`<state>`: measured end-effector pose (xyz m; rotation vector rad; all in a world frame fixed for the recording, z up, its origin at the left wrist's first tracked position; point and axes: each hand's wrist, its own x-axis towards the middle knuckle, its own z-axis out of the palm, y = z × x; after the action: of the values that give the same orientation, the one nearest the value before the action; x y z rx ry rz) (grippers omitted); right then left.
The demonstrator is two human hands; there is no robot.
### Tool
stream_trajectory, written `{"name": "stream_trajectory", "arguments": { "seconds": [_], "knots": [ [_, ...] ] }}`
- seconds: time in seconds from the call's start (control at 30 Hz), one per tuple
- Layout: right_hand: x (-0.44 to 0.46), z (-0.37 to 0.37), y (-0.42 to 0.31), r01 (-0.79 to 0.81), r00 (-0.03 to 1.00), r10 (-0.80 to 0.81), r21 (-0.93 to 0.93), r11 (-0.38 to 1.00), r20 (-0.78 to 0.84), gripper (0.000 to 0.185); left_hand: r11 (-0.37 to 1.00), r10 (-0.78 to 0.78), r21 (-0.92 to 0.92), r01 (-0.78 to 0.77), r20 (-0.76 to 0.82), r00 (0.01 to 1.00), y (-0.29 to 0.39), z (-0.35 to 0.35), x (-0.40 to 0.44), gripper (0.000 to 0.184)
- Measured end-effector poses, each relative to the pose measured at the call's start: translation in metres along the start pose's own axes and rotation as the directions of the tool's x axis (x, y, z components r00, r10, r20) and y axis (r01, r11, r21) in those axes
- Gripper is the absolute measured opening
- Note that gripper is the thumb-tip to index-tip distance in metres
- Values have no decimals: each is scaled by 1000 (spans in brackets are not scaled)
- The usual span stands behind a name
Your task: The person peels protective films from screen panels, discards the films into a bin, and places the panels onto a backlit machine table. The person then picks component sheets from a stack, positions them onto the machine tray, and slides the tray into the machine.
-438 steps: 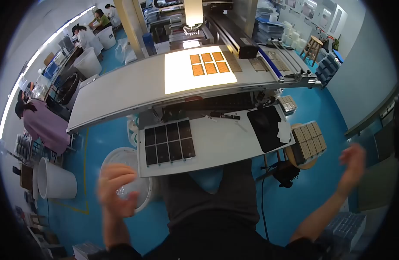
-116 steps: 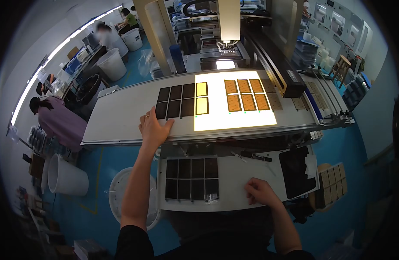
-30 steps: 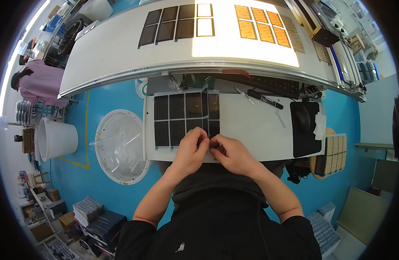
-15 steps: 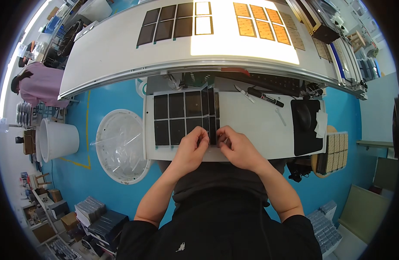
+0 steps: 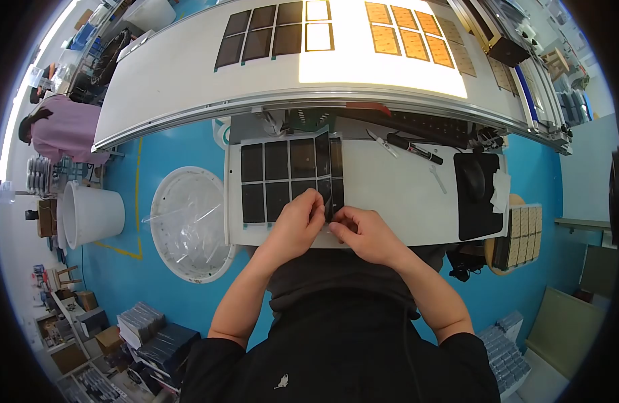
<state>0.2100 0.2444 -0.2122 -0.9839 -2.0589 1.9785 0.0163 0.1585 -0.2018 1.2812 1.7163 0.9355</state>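
Centrally, two bare hands at work; clock positions are read from between them. Largest, at 12 o'clock, is the long upper surface [image 5: 168, 87], bearing dark panels [image 5: 257, 45] at 11 o'clock and orange panels [image 5: 415, 45] towards 1 o'clock on a bright lit area. Below it lies the white lower surface [image 5: 396, 201]. A round bin [image 5: 159, 232] containing clear film [image 5: 198, 232] stands at 9 o'clock. The gridded dark sheet [image 5: 277, 195] lies on the lower surface, between 9 and 12 o'clock, its right-hand part raised and tilted. A black mouse pad [image 5: 476, 218] lies at 3 o'clock. Left hand [image 5: 297, 221]: fingers pinching the raised edge near its lower end. Right hand [image 5: 366, 235]: fingers curled towards the thumb beside the sheet's lower right corner; whether they grip it cannot be told. Smallest, a marker pen [image 5: 420, 151], at 2 o'clock.
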Motion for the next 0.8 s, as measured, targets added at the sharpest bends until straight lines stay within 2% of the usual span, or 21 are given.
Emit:
{"name": "stream_trajectory", "arguments": {
  "seconds": [0.07,0.17,0.3,0.47,0.5,0.6,0.67,0.8],
  "knots": [
    [-1,0,-3,-7,1000,7,-34,999,-8,21,997,61,48,-60,-27,998,-5,3,-1,8],
    [-1,-2,1,-25,1000,25,-47,999,1,20,981,134,157,-110,-150,980,-10,20,-7,13],
    [-4,-2,0,15,1000,-15,-37,999,-20,19,940,254,276,-201,-172,952,-3,28,-15,17],
    [-1,1,8,-31,999,32,18,999,-33,20,874,376,397,-280,-189,907,-12,30,-12,13],
    [0,2,9,-36,999,37,38,999,-36,20,881,362,391,-267,-193,912,-12,30,-11,12],
    [-1,-3,-4,-220,975,218,83,972,34,21,894,324,383,-233,-192,926,-11,28,-9,9],
    [1,-2,-2,-236,972,237,83,968,3,22,891,309,398,-220,-175,935,-13,27,-6,8],
    [3,-1,-3,-298,954,300,78,951,-17,23,801,291,577,-158,-145,946,-23,1,12,8]
  ]
}}
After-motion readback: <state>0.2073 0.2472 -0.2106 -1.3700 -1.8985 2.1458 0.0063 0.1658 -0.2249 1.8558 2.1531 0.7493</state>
